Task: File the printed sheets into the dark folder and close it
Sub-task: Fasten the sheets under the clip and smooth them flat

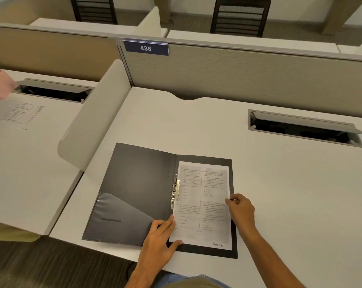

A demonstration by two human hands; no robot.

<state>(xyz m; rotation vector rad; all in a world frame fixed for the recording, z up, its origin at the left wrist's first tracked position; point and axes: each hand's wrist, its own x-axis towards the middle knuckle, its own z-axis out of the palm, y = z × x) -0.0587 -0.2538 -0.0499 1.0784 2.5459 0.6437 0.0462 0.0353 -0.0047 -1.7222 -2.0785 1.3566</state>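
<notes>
The white desk carried everything near its front edge, within easy reach of the seated person. On it the dark folder lay spread flat, cover thrown left, so that its right half made a bed for the paper. The printed sheets rested on that right half, squared inside its border, their left margin against the spine where the metal clip stood, seemingly raised to receive them. The left hand held the sheets' lower left corner, fingers flat on top and thumb at the bottom edge, likely steadying the stack toward the clip. The right hand pinched the right edge between thumb and fingertips, apparently nudging it into line. The folder was not yet closed.
</notes>
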